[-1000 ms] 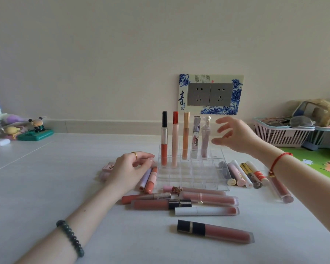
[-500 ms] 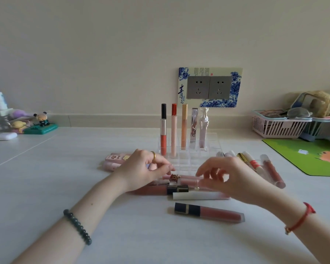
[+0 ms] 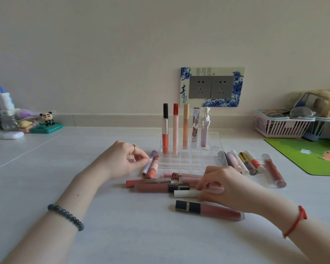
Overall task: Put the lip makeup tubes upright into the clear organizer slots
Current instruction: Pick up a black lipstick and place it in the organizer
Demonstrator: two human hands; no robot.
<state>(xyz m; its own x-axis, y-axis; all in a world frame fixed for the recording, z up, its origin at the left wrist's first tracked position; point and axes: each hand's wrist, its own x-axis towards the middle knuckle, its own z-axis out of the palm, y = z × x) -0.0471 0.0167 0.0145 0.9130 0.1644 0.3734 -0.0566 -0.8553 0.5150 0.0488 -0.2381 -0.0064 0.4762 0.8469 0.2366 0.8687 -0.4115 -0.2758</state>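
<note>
Far L by wall: toy cluster (image 3: 46,121), 1 white case (image 3: 12,135).

L hand (image 3: 125,161): ring on, fingers curled, tips pinching lilac tube (image 3: 151,162). Coral tube (image 3: 154,167) lies touching it on R side. So 2 tubes flat here, just L of clear organizer (image 3: 191,161).

Organizer holds 5 tubes upright, all in back row. L to R: black-cap tube (image 3: 165,128), red-cap tube (image 3: 175,128), gold tube (image 3: 185,126), mirror-silver tube (image 3: 195,128), sculpted white-cap tube (image 3: 205,128).

In front of organizer: 6 tubes flat, crosswise. These are the pink tube w/ charm (image 3: 176,175), a 2nd pink one partly under R hand, rose tube w/ silver cap (image 3: 141,182), dark-cap tube (image 3: 160,187), white tube (image 3: 185,193) and navy-cap tube (image 3: 208,209), which lies nearest.

R hand (image 3: 227,187): curled, thumb + forefinger gripping white tube, which is flat on the pale surface (image 3: 84,149).

R of organizer: row of flat tubes (image 3: 248,164), approx 6; they overlap, so exact count unsure.

Far R: green mat (image 3: 312,159); pink basket (image 3: 280,127) w/ glasses in it; 2nd basket behind, contents unclear.
</note>
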